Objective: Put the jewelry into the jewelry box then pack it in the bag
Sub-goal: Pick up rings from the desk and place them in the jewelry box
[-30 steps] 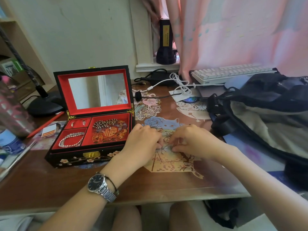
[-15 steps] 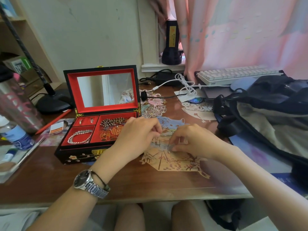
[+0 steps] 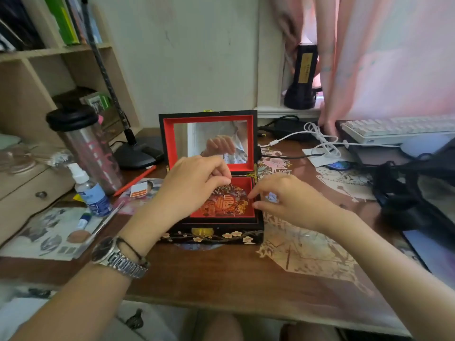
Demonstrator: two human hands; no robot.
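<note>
Your left hand (image 3: 194,185), fingertips pinched together on something too small to identify, hovers directly above the beaded strand (image 3: 227,189) in the open jewelry box (image 3: 221,236)'s right compartment; your right hand (image 3: 290,201), loosely curled, waits beside it.

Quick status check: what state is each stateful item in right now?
jewelry box: lid open, upright
bag: on desk, right of the box
tumbler: upright, capped
spray bottle: upright
left hand: over box, fingers pinched
right hand: at box's right edge, contents unclear
</note>
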